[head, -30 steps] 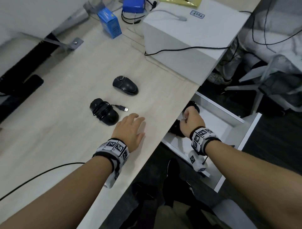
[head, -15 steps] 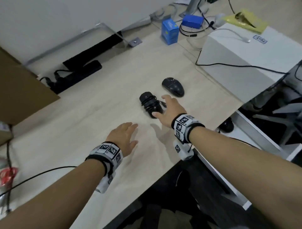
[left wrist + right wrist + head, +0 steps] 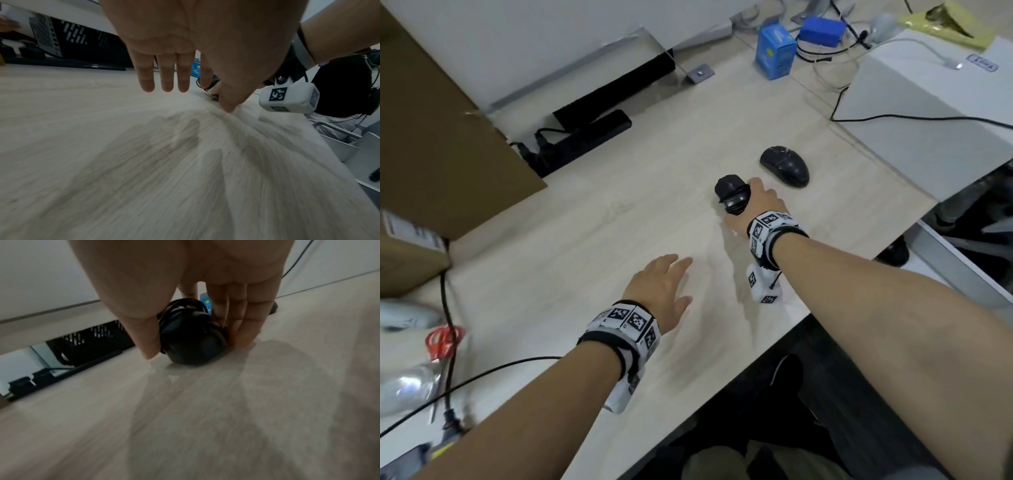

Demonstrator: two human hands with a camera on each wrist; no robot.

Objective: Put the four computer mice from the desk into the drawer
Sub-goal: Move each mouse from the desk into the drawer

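Note:
A black mouse with its cable wound round it [image 3: 730, 196] [image 3: 191, 340] sits on the light wooden desk [image 3: 619, 240]. My right hand [image 3: 753, 205] [image 3: 195, 347] grips it, thumb on one side and fingers on the other. A second black mouse [image 3: 784, 166] lies just beyond, to the right. My left hand [image 3: 664, 287] [image 3: 197, 99] hovers flat over the desk nearer to me, fingers straight, holding nothing. The white drawer [image 3: 959, 263] stands open below the desk's right edge, with a black mouse [image 3: 892, 254] inside.
A large white box [image 3: 928, 113] with a black cable across it stands at the desk's right back. A blue carton [image 3: 774, 51], a black power strip [image 3: 585, 137] and a brown cardboard box [image 3: 431, 137] stand further back and left. Scissors [image 3: 443, 342] and cables lie at the left.
My right hand has come up from the drawer to the desk and closed round the cable-wound mouse. The left hand has stayed over the desk. The head view has swung left.

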